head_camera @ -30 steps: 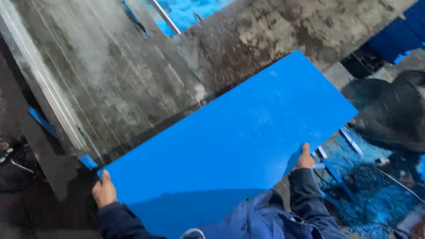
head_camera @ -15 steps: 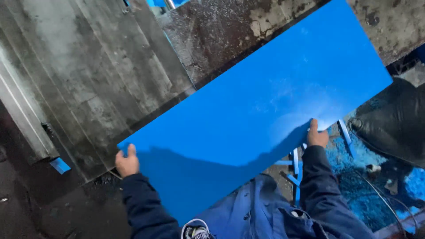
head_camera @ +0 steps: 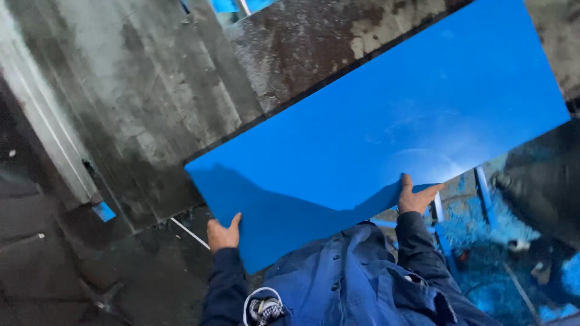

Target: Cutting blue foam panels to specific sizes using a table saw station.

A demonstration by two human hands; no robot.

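Hands: While the person's dark blue jacket [head_camera: 356,284] fills the near foreground, the left hand [head_camera: 222,234] is closed over the near left edge of a big blue sheet [head_camera: 374,133], thumb up along its face, and the right hand [head_camera: 415,197] clamps the near right edge with fingers spread on top.

Sheet now: flat, glossy and rigid-looking, it is carried in the air, tilted, its far right corner reaching past the upper right of the view; the person's shadow falls on its near part.

Just changed: compared with a second ago the sheet sits higher and further right in view, and both hands have come up with it; the left hand has moved inward from the lower left. My reading is that the panel is being lifted and swung across, not set down yet.

Below and left: a dark, wet floor [head_camera: 54,259] with a thin pale rod [head_camera: 189,232] and a small blue scrap [head_camera: 104,210].

Right side: blue-stained debris [head_camera: 483,253] and blue bars [head_camera: 483,190] under the sheet's right end, plus a dark bulky shape [head_camera: 544,181] close by, which may crowd that end.

Farthest: a grimy grey metal counter [head_camera: 151,102] and rusty plate [head_camera: 314,42] beyond the sheet's far edge.
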